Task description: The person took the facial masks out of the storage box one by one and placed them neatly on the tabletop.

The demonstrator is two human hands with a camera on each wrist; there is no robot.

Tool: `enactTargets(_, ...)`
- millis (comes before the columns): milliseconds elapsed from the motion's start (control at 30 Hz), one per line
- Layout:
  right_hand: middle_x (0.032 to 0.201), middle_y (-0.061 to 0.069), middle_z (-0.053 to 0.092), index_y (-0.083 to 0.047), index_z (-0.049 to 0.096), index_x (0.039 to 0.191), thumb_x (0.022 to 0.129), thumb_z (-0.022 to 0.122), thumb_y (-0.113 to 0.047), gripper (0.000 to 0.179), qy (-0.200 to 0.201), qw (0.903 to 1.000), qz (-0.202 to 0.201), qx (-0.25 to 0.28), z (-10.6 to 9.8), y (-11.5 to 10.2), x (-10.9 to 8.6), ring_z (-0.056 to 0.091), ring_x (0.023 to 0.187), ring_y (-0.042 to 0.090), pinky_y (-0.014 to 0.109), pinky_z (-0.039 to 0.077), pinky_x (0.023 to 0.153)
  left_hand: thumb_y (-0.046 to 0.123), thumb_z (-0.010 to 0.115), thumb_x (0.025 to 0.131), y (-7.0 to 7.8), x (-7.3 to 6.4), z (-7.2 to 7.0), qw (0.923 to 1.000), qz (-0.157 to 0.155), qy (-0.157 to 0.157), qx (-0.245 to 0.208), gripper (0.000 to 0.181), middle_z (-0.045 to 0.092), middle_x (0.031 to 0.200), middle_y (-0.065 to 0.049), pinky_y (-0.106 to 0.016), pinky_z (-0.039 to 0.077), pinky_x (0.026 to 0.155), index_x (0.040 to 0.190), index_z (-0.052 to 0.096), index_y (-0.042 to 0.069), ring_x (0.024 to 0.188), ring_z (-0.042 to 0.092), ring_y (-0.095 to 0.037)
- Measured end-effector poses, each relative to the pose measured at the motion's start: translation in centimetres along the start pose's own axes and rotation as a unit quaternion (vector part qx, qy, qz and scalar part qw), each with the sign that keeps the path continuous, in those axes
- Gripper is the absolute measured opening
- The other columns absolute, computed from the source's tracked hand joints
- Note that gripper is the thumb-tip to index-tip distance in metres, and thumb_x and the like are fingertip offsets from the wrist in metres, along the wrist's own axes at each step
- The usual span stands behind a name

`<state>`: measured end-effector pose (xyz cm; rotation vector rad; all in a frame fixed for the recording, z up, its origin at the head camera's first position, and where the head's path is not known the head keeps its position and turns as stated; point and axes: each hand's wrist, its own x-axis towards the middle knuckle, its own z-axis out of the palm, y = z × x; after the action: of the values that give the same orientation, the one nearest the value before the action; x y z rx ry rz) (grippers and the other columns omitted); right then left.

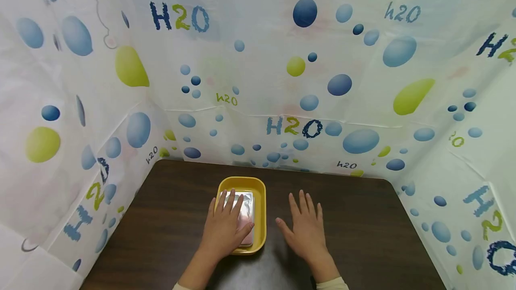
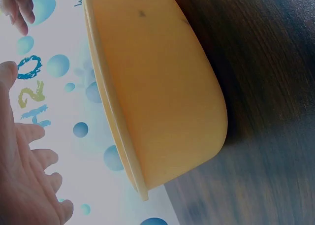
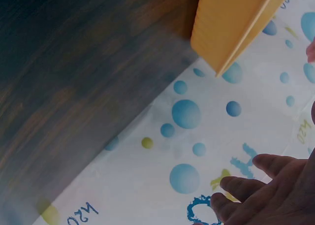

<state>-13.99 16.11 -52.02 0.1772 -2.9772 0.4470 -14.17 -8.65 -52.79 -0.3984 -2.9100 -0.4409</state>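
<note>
A yellow plastic tub point(image 1: 261, 218) with rounded corners stands on the dark table. Inside it lies a flat, shiny silver and pinkish package point(image 1: 248, 209), partly covered from view by my left hand. With fingers spread, my left hand point(image 1: 224, 227) hovers over the tub's left side and holds nothing. To the right of the tub, my right hand point(image 1: 307, 232) is held above the table, fingers spread and holding nothing. The left wrist view shows the tub's side wall point(image 2: 157, 87) close by, beyond the left hand's fingers. In the right wrist view, the tub point(image 3: 231, 23) appears at the top.
The dark wood-grain table point(image 1: 363, 227) extends on both sides of the tub. Behind it and at both sides hangs a white curtain point(image 1: 258, 70) printed with blue and green drops and H2O lettering.
</note>
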Motion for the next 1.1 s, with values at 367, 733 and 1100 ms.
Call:
enactTargets(367,0.169,0.015,0.026,-0.018,0.036,0.16,0.096,0.056,-0.065,0.082,0.014,0.9995,-0.007,0.026,0.1,-0.5,-0.2,0.022,0.157,0.038,0.067,0.013,0.122,0.057,0.064,0.092,-0.7,-0.5,0.2,0.999,0.0,0.036,-0.025,0.08,0.035,0.165,-0.017,-0.065,0.019,0.121,0.155,0.044,0.013,0.155,0.028,-0.039)
enactTargets(733,0.166,0.018,0.032,-0.012,0.038,0.158,0.095,0.065,-0.051,0.078,0.067,0.9935,-0.014,0.091,-0.5,-1.5,0.3,0.03,0.153,0.04,0.063,0.024,0.121,0.057,0.072,0.085,-2.1,-0.6,1.0,0.9929,-0.015,0.046,-0.109,0.093,0.031,0.167,-0.017,-0.065,0.021,0.121,0.158,0.037,0.011,0.156,0.024,-0.04)
enactTargets(1100,0.168,0.016,0.028,-0.012,0.032,0.161,0.095,0.067,-0.044,0.081,0.068,0.9804,-0.012,0.185,-1.0,-3.2,1.2,0.032,0.151,0.043,0.065,0.037,0.113,0.045,0.083,0.076,-3.5,-1.2,2.1,0.9651,-0.016,0.082,-0.248,0.105,0.028,0.169,-0.012,-0.067,0.023,0.119,0.16,0.032,0.01,0.155,0.024,-0.039)
